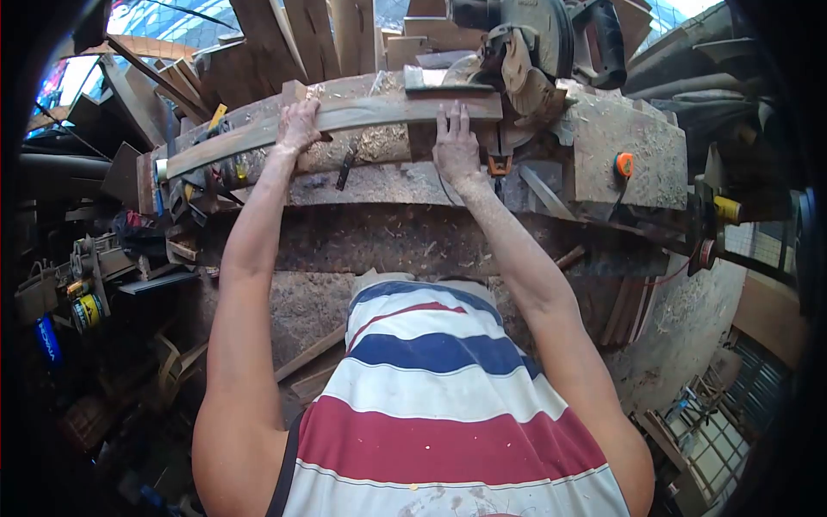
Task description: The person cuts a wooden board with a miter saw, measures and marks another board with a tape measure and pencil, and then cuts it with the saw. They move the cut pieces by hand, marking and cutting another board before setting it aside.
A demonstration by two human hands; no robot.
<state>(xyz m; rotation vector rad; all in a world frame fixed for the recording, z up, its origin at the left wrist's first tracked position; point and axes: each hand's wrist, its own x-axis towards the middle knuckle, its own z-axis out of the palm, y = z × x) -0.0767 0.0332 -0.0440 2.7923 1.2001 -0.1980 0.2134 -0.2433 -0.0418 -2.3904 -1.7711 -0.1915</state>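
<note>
Grip, left: the left hand [298, 129] is closed over the board [370, 113], fingers bent across its far edge. Grip, right: the right hand [457, 148] is held open, its palm low and its extended fingers laid on the board near the right end. One board, long, pale and narrow, is placed lengthwise along the desk [405, 183], its right end set just beside the saw [538, 56]. One block [450, 79], dark-topped, is positioned behind that end. One dark tool [346, 167], slim, is laid between the hands, on the near side of the board. One tape measure [624, 164], orange, is placed at the right part of the desk. Assorted hand tools are gathered beneath and beside the board's left end. Sawdust [385, 144] is scattered over the desk; wood pieces [338, 39] are stacked behind.
</note>
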